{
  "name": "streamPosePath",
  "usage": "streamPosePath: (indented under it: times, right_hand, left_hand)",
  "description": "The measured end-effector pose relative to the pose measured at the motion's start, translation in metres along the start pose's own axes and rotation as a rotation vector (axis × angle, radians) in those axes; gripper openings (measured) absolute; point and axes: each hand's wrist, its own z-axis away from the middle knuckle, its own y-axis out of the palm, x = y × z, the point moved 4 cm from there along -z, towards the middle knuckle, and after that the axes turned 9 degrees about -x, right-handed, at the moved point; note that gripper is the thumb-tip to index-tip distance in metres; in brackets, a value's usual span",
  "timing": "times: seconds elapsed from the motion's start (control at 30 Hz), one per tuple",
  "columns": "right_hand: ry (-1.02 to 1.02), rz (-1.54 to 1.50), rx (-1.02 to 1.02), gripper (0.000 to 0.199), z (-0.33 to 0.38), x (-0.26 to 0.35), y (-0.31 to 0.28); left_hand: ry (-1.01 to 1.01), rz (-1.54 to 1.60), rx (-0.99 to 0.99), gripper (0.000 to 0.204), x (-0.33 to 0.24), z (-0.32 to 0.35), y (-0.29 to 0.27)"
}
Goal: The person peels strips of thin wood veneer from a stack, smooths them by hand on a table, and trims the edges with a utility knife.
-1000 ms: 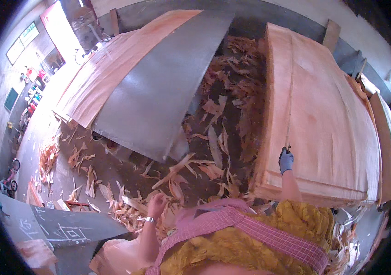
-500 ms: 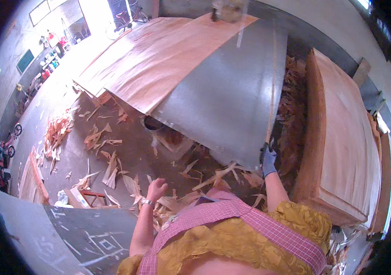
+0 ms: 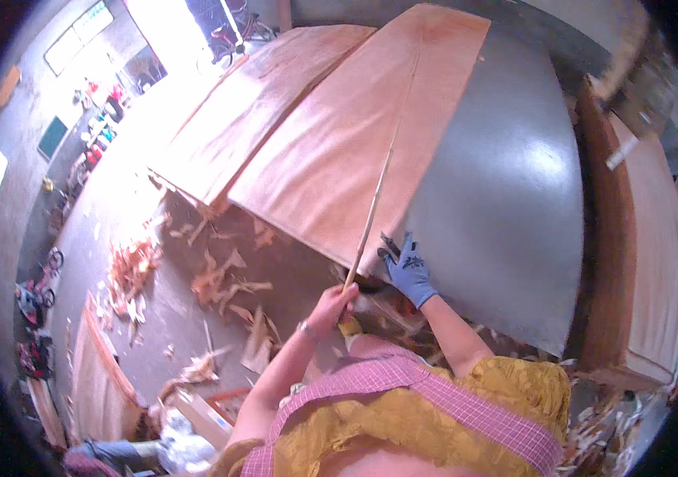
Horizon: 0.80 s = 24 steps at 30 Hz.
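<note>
Head view, looking down over a yellow garment with pink checked straps: the left hand [image 3: 331,300], bare and with a bracelet at the wrist, has its fingers [image 3: 344,292] curled shut around the lower end of a thin wooden stick [image 3: 369,221]. From that grip the stick runs up and slightly right, lying across the near edge of a large sheet of reddish wood veneer [image 3: 355,135] and ending over its face. The right hand [image 3: 407,269], in a blue-grey glove, lies just right of the stick's lower part, its fingers [image 3: 396,246] spread open and flat at the veneer's near corner, where the sheet meets the bare grey metal worktop [image 3: 506,215]; it grips nothing that can be made out, and whether the fingertips touch the sheet or the metal cannot be told. The two hands sit close together, the stick passing between them. A second veneer sheet [image 3: 251,103] lies to the left of the first, partly under it, and hangs over the worktop's left edge. To the right, well apart from the hands, stands a tall squared stack of veneer sheets [image 3: 641,238]. Below the worktop's edge the concrete floor [image 3: 116,199] is littered with torn veneer scraps [image 3: 219,278], thickest just left of the left forearm. No bin or tray shows among them.
</note>
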Motion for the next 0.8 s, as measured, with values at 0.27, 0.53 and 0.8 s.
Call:
streamPosePath:
  times: [0.27,0.53,0.8]
  right_hand:
    - [0.099,0.342,0.025,0.093,-0.066,0.050,0.096]
    - [0.388,0.218,0.004,0.090,-0.072,0.066,0.118]
    - [0.586,0.381,-0.290,0.082,-0.050,0.094,0.168]
  left_hand:
    - [0.252,-0.520,-0.348,0.045,-0.039,-0.071,-0.186]
    - [0.117,-0.418,-0.137,0.042,-0.122,-0.174,-0.266]
    - [-0.005,-0.263,0.139,0.042,-0.157,-0.259,-0.337]
